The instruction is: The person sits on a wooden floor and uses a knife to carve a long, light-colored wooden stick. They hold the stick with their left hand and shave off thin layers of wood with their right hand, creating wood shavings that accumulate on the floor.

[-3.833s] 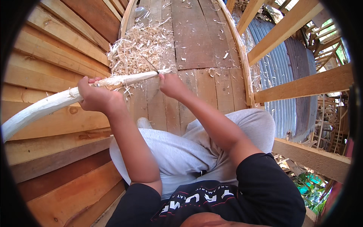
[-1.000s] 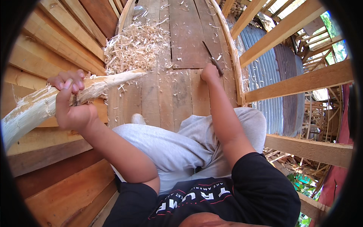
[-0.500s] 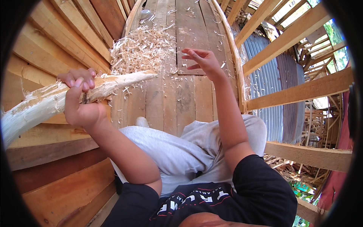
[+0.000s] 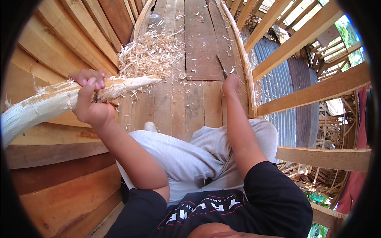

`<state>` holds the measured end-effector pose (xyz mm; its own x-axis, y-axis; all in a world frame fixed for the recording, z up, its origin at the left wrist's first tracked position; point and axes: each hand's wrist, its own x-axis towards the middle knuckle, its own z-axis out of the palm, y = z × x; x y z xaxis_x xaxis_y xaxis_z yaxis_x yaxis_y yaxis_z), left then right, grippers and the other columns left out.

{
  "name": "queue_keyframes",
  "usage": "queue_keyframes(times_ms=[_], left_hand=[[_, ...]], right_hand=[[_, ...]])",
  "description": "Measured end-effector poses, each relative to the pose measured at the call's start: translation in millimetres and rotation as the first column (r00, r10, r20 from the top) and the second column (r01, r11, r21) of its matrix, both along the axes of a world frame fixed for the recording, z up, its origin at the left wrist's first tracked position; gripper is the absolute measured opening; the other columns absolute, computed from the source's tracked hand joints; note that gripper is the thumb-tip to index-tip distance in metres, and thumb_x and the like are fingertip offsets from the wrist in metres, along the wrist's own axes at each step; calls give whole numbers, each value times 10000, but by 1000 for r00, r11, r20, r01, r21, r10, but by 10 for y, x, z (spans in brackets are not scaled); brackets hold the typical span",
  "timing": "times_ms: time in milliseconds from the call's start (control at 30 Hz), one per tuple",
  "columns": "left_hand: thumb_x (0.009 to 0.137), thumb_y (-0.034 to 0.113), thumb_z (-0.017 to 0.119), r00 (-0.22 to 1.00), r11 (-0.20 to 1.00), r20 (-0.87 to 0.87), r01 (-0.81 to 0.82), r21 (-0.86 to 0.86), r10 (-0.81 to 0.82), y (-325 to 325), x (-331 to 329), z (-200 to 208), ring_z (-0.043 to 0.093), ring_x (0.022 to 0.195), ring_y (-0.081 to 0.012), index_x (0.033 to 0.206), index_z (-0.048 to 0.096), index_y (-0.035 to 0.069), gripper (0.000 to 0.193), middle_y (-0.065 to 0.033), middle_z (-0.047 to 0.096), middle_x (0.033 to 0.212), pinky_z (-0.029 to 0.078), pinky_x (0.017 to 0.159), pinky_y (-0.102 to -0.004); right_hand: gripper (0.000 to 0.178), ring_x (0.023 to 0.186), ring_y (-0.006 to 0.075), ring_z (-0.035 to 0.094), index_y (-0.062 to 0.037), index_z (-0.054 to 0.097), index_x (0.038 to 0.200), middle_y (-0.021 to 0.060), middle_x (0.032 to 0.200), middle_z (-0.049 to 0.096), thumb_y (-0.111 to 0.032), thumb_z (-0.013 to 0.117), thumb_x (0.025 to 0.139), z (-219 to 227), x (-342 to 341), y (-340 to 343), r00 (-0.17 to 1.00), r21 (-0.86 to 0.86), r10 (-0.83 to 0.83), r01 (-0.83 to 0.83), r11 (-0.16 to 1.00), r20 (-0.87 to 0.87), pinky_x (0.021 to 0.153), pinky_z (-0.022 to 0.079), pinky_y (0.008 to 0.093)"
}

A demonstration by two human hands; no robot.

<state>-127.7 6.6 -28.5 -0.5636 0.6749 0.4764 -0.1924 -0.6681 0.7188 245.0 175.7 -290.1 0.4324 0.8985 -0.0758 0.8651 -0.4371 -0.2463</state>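
Note:
My left hand (image 4: pixel 92 95) is closed around a pale, peeled branch (image 4: pixel 43 104), its fingers over the top and the thumb on the near side. The branch slants up from the left edge, and its whittled tip (image 4: pixel 145 81) points right over the floor. A dark patch shows on the wood beside my fingers. On the right, my right hand (image 4: pixel 231 84) is closed at the handle end of a knife (image 4: pixel 221 65), near the floor by the raised edge. The knife's blade points away from me; most of its handle is hidden by the hand.
A heap of curled wood shavings (image 4: pixel 152 55) lies on the plank floor (image 4: pixel 178 107) beyond the branch. A clear cup (image 4: pixel 154 18) rests farther back. A slatted wooden wall (image 4: pixel 59 43) rises at left. Wooden rails (image 4: pixel 313 94) and corrugated metal sheets (image 4: pixel 274 71) are at right.
My right hand has moved right and down toward me, from open fingers to a closed grip on the knife, whose blade now shows. My left hand and the branch have shifted slightly.

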Motion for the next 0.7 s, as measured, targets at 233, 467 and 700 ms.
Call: queue_keyframes(times_ms=[233, 467, 700], left_hand=[[710, 30, 543, 997, 997, -25, -73, 8, 73, 5, -71, -26, 412, 633, -158, 782, 424, 102, 156, -37, 408, 652, 394, 797, -381], [694, 3, 546, 999, 997, 11, -39, 62, 39, 120, 7, -70, 435, 594, -158, 776, 446, 65, 144, -57, 445, 642, 421, 674, -340], [700, 5, 550, 999, 999, 32, -30, 40, 29, 156, 0, -115, 435, 600, -157, 777, 453, 60, 136, -51, 439, 646, 426, 692, -340]], right_hand=[[246, 970, 360, 648, -18, 672, 1052, 231, 1020, 677, -83, 511, 878, 539, 10, -30, 882, -22, 430, -442, 897, -191, 840, 502, 423], [201, 845, 319, 631, -15, 646, 1062, 187, 904, 677, -161, 584, 939, 724, 321, 186, 646, -27, 730, -753, 658, -222, 759, 484, 409], [212, 856, 239, 638, -31, 664, 1049, 116, 926, 696, -33, 677, 837, 630, 150, -259, 413, -128, 739, -902, 412, -532, 785, 493, 364]])
